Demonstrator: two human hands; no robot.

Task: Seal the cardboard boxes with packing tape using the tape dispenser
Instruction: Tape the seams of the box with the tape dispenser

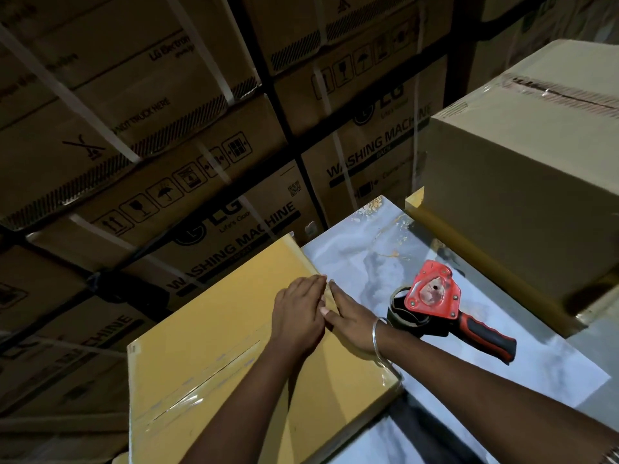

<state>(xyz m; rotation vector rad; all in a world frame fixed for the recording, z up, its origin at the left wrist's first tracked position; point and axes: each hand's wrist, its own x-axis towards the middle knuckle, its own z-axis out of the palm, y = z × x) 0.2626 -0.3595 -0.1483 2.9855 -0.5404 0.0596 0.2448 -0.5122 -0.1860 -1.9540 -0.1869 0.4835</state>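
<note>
Red tape dispenser beside right hand

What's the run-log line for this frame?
hands: left, right flat on box top | tape dispenser: idle on table | seam: taped

Two plain cardboard boxes, one tape dispenser, two hands, one bangle
</note>
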